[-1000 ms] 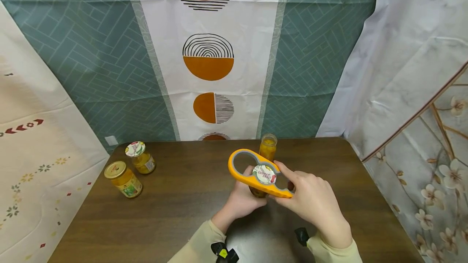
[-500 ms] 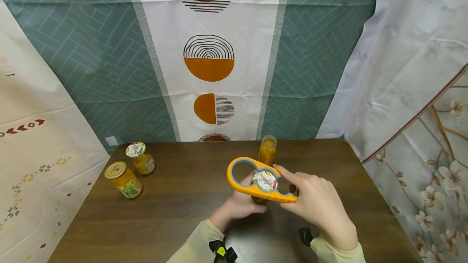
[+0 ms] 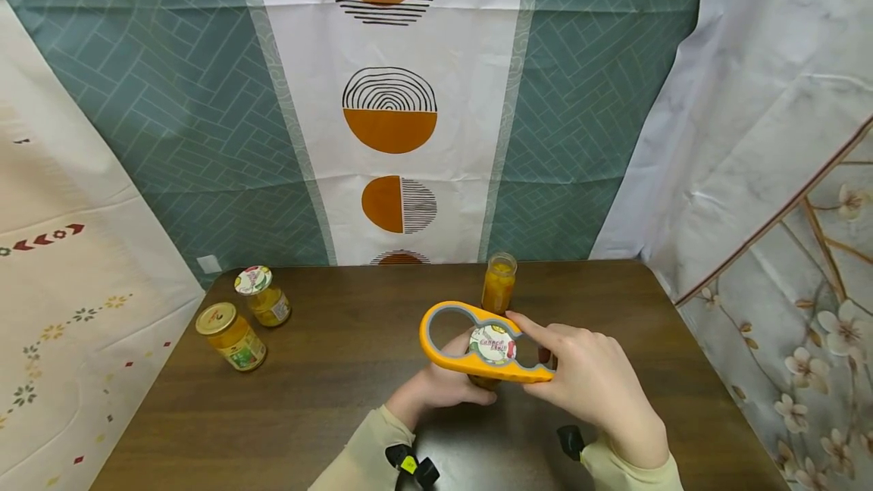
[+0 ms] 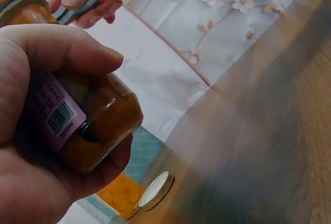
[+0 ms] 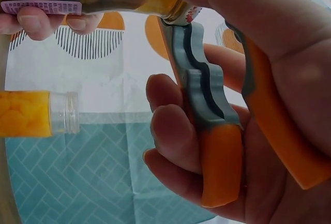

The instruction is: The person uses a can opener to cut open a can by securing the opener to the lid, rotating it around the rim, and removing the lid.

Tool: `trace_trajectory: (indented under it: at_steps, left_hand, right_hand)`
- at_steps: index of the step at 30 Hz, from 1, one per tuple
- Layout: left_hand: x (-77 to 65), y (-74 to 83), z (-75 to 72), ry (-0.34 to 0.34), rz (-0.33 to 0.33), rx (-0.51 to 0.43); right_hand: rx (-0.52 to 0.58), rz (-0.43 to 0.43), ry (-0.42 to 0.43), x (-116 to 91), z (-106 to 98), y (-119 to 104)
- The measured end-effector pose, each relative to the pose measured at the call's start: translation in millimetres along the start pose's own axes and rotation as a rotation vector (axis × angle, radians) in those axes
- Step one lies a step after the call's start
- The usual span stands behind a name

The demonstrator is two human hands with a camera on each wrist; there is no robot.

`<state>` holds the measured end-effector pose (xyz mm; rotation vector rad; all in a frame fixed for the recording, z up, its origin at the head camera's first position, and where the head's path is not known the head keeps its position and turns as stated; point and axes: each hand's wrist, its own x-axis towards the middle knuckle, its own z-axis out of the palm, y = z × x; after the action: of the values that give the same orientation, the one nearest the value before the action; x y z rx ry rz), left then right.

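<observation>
My left hand (image 3: 436, 386) grips a small glass jar (image 4: 111, 107) with a pink barcode label and dark amber contents. The jar's white patterned lid (image 3: 492, 345) sits inside the middle notch of an orange jar opener (image 3: 446, 361) with grey inner edges. Its two handles are gripped by my right hand (image 3: 589, 377); in the right wrist view, fingers curl around one handle (image 5: 222, 164) while the palm lies on the other. Much of the jar's body is hidden by the left hand and opener in the head view.
An uncapped jar of orange-yellow fruit (image 3: 499, 285) stands just behind the hands. A loose lid (image 4: 156, 191) appears beside it in the left wrist view. Two capped jars, one gold-lidded (image 3: 235, 338) and one white-lidded (image 3: 269, 301), stand on the brown table (image 3: 327, 370) at left.
Both hands have come slightly toward the person with the jar and jar opener. The opener has turned a little, lying more level across the head view. The other jars stay put.
</observation>
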<state>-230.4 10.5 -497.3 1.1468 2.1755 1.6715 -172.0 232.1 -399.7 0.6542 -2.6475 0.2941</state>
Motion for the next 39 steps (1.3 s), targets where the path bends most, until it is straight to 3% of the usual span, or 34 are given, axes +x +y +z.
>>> trace_trajectory:
  at_steps: [7, 19, 26, 33, 39]
  left_hand:
    - [-0.5, -4.2, -1.8, -0.056, -0.038, -0.044]
    - [0.0, -4.3, -1.1, -0.044, -0.017, -0.052]
    - [2.9, -8.1, 0.0, -0.008, -0.020, -0.107]
    - [3.2, 1.9, -2.8, 0.042, -0.056, -0.133]
    - [1.7, -11.6, -3.7, 0.089, -0.110, -0.088]
  right_hand:
    - [-0.001, -0.010, 0.006, -1.1, -1.7, 0.4]
    - [-0.001, -0.012, 0.018, -1.6, -3.2, 0.5]
    - [0.000, -0.013, 0.060, -2.6, -5.9, 0.6]
    - [0.033, 0.049, 0.150, -3.7, -10.4, 2.6]
    - [0.033, 0.113, 0.217, -4.5, -11.9, 6.0]
